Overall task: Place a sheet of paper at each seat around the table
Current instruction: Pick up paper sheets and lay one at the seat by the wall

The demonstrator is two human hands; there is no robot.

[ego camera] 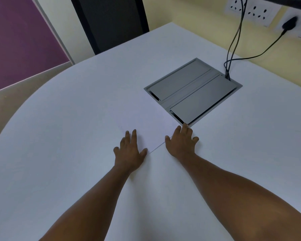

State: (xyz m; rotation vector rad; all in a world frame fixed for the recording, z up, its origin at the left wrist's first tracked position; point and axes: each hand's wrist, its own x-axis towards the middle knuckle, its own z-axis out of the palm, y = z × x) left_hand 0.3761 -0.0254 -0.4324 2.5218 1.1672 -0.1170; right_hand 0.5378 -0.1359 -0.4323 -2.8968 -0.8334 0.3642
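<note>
Both the left hand (129,150) and right hand (181,141) lie spread flat on the sheet of paper (146,124) near the worktop (59,127) middle, where a forward push could snag its far corner on the cable box (193,91).

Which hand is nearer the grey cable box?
Right. The right hand has fingertips at the grey cable box near corner; the left hand lies flat farther left.
</note>
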